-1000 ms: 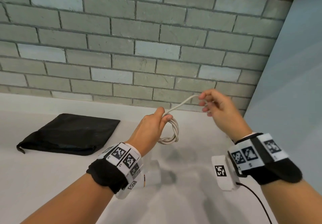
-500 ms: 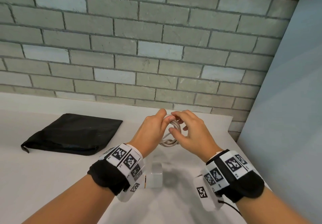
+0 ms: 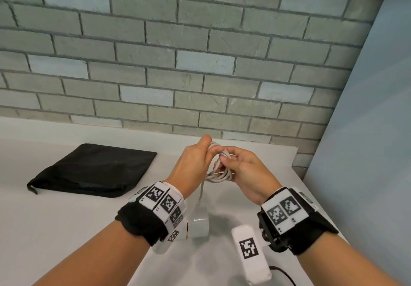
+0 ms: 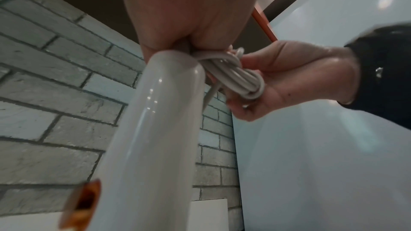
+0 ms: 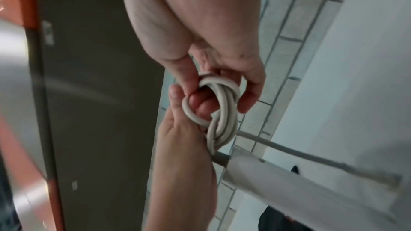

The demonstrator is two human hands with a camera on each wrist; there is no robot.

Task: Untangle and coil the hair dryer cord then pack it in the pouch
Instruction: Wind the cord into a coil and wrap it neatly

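the black pouch (image 3: pixel 93 170) lies flat on the white counter (image 3: pixel 55 223), well left of both hands. the left hand (image 3: pixel 191 165) grips the coiled cord (image 3: pixel 219 175); the right hand (image 3: pixel 244 170) pinches its loops. the hair dryer (image 3: pixel 200 223) hangs beneath the 2 hands.

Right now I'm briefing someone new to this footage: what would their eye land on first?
The two hands meeting in mid-air at centre: the left hand grips a coiled pale cord while the right hand pinches a strand at it. Below them hangs the white hair dryer. A flat black pouch lies on the white counter to the left.
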